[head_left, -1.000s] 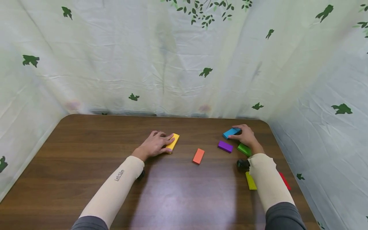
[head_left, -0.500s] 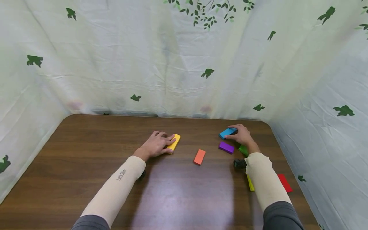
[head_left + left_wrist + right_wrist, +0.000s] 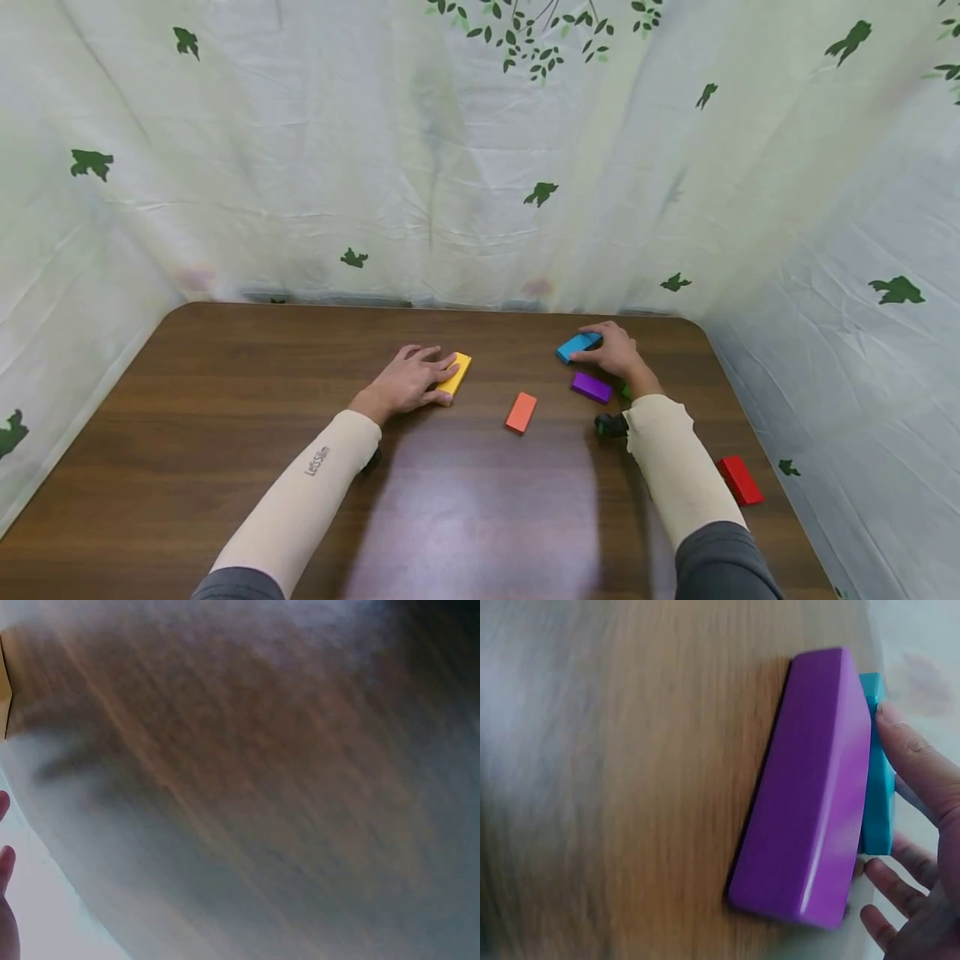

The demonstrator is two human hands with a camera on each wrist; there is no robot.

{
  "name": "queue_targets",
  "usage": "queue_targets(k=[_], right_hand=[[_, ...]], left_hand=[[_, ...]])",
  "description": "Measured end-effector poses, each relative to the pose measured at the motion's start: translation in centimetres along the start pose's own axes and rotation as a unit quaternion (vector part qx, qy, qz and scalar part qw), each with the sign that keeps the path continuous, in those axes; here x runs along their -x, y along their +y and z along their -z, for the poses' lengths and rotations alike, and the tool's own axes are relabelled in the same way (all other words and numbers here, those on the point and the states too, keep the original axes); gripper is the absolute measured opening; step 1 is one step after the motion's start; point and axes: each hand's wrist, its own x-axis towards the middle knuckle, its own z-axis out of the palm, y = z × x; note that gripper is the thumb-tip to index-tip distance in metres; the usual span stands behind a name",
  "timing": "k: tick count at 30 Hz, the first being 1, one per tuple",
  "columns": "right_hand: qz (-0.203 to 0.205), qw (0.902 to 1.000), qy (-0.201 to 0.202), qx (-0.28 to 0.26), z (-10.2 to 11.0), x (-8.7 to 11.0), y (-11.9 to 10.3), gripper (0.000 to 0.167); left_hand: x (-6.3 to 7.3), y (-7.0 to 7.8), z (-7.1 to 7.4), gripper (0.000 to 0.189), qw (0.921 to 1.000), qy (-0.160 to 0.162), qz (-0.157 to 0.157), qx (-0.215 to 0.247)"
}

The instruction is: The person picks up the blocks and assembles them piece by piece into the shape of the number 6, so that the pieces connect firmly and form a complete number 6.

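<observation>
At the table's far middle, my left hand (image 3: 407,382) holds a yellow block (image 3: 462,367), thumb at its near end and fingers over its left side. Only a sliver of that yellow block (image 3: 4,688) enters the left wrist view. On the far right, my right hand (image 3: 613,352) pinches a blue block (image 3: 574,344) between thumb and fingers. In front of the blue block lies a purple block (image 3: 592,387), which covers part of it in the right wrist view. An orange block (image 3: 521,412) rests between the two hands, nearer the front.
A green block (image 3: 626,391) is mostly hidden behind my right wrist. Right of that forearm, a red block (image 3: 741,481) lies near the right edge of the brown table (image 3: 300,350). A pale curtain (image 3: 300,150) with green prints surrounds the table's back and sides.
My right hand has moved left with the blue block, past the purple one. Its forearm now hides the lime-yellow block and uncovers more of the red one. The left hand stays on the yellow block.
</observation>
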Motion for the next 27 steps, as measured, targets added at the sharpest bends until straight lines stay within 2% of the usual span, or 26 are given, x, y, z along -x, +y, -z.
queue_targets(k=[15, 27], right_hand=[[0.017, 0.9998, -0.009, 0.006, -1.4, -1.3, -2.2, 0.065], [0.031, 0.9994, -0.016, -0.003, -2.4, -2.2, -4.0, 0.063]], left_hand=[[0.0, -0.2, -0.1, 0.064, 1.0, 0.004, -0.004, 0.004], [0.0, 0.0, -0.1, 0.063, 0.9999, 0.006, -0.003, -0.011]])
